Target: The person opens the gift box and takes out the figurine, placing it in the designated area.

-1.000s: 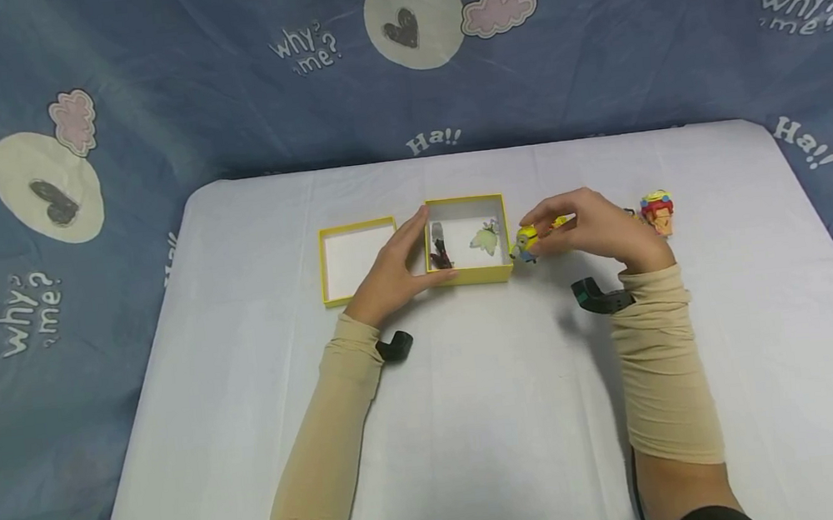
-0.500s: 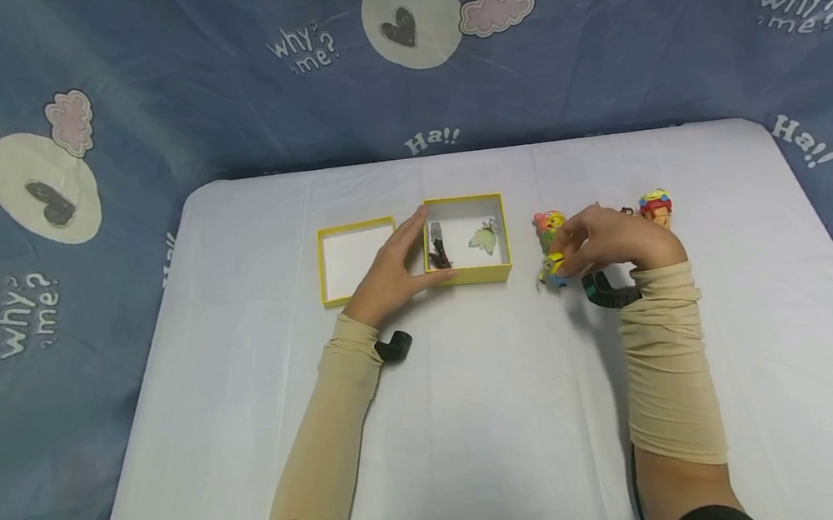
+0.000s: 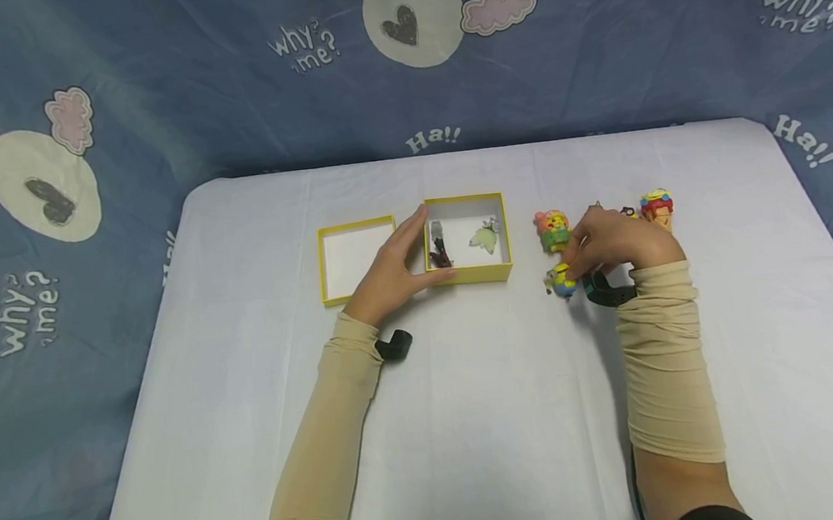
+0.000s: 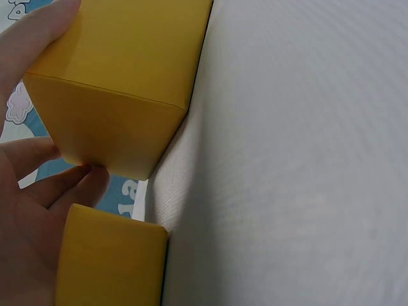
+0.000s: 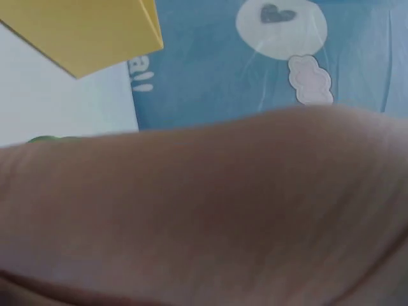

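My left hand (image 3: 391, 271) holds the left end of an open yellow box (image 3: 481, 274), thumb along its front wall and fingers at the back corner. In the left wrist view the thumb presses one yellow side (image 4: 121, 38) of it. Inside lie a dark brown and grey figure (image 3: 439, 247) and a pale green figure (image 3: 485, 237). My right hand (image 3: 614, 239) pinches a small yellow and blue Minion figure (image 3: 561, 281), low over the white table. The right wrist view is mostly blocked by the hand.
A yellow-rimmed box lid (image 3: 356, 257) lies just left of the box. Behind the Minion stands a pink, yellow and green figure (image 3: 553, 231). A red and yellow figure (image 3: 657, 208) is at the right, with a dark one (image 3: 629, 212) partly hidden beside it.
My right hand has carried the Minion figure from beside the box to the right and nearer, uncovering the pink, yellow and green figure. The left hand has stayed on the box.
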{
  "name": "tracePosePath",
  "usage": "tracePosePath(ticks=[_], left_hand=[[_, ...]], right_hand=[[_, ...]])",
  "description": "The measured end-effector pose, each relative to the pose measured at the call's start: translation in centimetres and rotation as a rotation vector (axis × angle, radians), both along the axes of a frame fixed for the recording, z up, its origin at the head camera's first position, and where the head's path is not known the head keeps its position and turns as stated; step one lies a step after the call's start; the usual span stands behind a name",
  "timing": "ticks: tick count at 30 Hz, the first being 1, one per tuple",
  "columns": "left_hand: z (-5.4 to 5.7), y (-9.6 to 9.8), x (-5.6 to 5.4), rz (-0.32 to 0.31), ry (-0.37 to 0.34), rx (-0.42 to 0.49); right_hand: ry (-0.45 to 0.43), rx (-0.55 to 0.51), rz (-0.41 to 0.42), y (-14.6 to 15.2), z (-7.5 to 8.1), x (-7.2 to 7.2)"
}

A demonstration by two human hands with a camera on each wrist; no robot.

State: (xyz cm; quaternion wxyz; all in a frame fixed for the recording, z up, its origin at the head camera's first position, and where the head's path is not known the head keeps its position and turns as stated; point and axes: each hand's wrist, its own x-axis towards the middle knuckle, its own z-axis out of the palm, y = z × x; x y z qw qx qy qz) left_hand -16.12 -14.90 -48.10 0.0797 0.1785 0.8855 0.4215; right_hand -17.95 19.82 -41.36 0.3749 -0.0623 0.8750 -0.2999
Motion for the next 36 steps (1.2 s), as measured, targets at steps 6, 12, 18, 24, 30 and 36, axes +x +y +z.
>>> tracePosePath(ticks=[6, 12, 18, 24, 30, 36], left_hand=[[0.0, 0.0, -0.1, -0.003, 0.005, 0.003], [0.0, 0.1, -0.1, -0.004, 0.002, -0.005], [0.1, 0.1, -0.1, -0.002, -0.004, -0.003], [0.1, 0.2, -0.1, 0.001, 0.001, -0.001], [0.2, 0.2, -0.1, 0.004, 0.001, -0.013], [0.3, 0.2, 0.0, 0.005, -0.003, -0.014]], right_hand=[[-0.006, 0.009, -0.028, 0.1, 0.1, 0.1], [-0.006, 0.072, -0.025, -0.3, 0.1, 0.2], [-0.022, 0.062, -0.022, -0.9, -0.3, 0.1], [-0.023, 0.076, -0.035, -0.1, -0.3, 0.3], [-0.025, 0.057, -0.025, 0.8, -0.5, 0.3], [-0.023, 0.046, -0.027, 1.0, -0.5, 0.4]])
